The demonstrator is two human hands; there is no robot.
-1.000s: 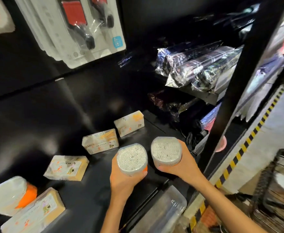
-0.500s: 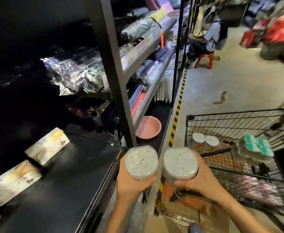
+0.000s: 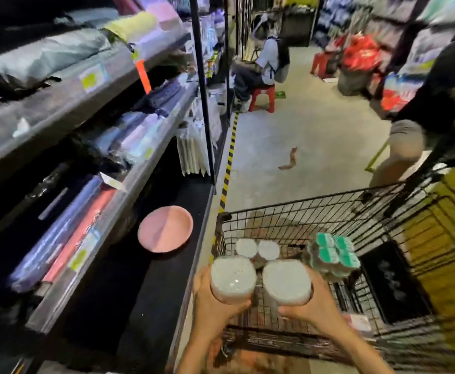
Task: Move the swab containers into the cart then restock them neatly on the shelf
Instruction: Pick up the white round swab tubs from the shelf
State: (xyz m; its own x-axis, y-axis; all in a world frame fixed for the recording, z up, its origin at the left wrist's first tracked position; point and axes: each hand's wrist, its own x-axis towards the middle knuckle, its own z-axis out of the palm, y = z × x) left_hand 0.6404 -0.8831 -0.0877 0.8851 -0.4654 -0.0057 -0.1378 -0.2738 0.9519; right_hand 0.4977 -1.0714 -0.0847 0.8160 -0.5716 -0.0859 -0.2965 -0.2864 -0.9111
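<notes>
Holding one swab container each: left hand (image 3: 215, 306) curls round the left container (image 3: 233, 278), right hand (image 3: 311, 309) round the right container (image 3: 287, 284), both over the black wire cart (image 3: 288, 209). Two more swab containers (image 3: 257, 249) stand inside, beside a green-topped pack (image 3: 334, 255)

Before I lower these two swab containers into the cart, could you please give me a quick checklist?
1. Left hand grips its swab container: ok.
2. Right hand grips the other container: ok.
3. Both containers above the cart basket: ok.
4. Free floor beside the two containers already inside: cannot tell.
5. Green-capped pack clear of the right hand: ok, but near.
6. Lids sealed: cannot tell.
</notes>
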